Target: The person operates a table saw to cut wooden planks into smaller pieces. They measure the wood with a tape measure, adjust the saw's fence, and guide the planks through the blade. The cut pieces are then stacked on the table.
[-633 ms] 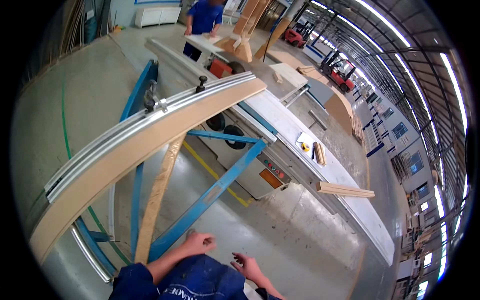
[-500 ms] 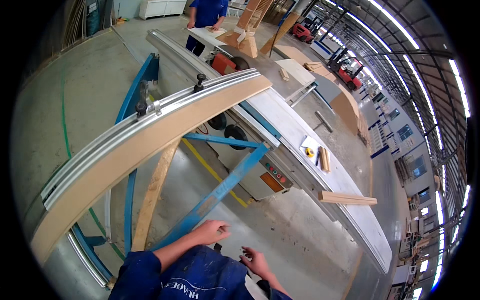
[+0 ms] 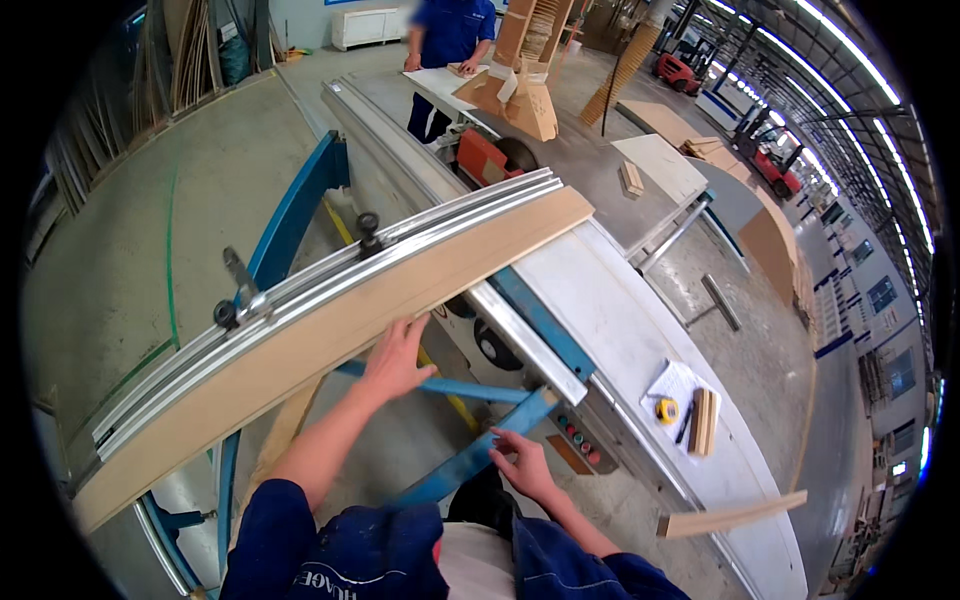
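Observation:
A long light-brown wooden board [image 3: 330, 345] lies along the silver aluminium fence [image 3: 330, 288] of a sliding-table panel saw. My left hand [image 3: 395, 362] reaches the board's near edge, its fingers stretched out and the fingertips on the wood. Lower and to the right, my right hand [image 3: 522, 466] hovers by the blue support arm [image 3: 465, 455]; its fingers are loosely bent and apart, with nothing seen in them. Black knobs [image 3: 369, 233] stand up along the fence.
On the white saw table [image 3: 590, 280] lie paper, a yellow tape measure [image 3: 666, 410] and short wood strips [image 3: 704, 422]. A longer wood piece [image 3: 735, 515] juts across its near end. Beyond the red blade guard [image 3: 483, 157], a co-worker in blue [image 3: 452, 35] stands at the far end.
My left hand has moved forward and up from near my body to the board's edge. The right hand has risen slightly. The whole view has shifted, bringing me closer to the saw.

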Motion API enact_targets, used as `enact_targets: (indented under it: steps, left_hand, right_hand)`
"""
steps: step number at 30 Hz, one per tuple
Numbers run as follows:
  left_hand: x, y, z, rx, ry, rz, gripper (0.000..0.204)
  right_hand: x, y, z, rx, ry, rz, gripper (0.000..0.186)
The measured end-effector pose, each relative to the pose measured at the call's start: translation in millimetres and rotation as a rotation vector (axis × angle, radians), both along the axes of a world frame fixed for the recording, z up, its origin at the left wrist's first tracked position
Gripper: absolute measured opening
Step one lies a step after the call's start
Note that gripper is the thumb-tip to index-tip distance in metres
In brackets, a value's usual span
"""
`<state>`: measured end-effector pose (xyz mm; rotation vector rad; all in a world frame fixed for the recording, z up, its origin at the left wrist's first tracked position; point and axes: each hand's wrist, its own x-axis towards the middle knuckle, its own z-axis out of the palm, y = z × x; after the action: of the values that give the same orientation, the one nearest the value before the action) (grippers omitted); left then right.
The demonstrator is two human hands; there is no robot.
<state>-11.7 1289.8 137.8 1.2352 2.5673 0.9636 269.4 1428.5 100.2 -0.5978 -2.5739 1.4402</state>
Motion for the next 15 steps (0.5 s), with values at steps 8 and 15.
enact_targets:
  steps: [8,15]
  left_hand:
    - [-112.3,175.2,0.4,-0.527,0.230,0.165,0.132]
    - [-132.0,196.6,-3.5,-0.636,0.144,0.245,0.132]
  right_hand:
    - [-116.7,200.9,-8.4,-0.140,0.062,0.044,0.038]
    - [-219.5,368.6,-11.3,0.004,0.264,-0.170,0.035]
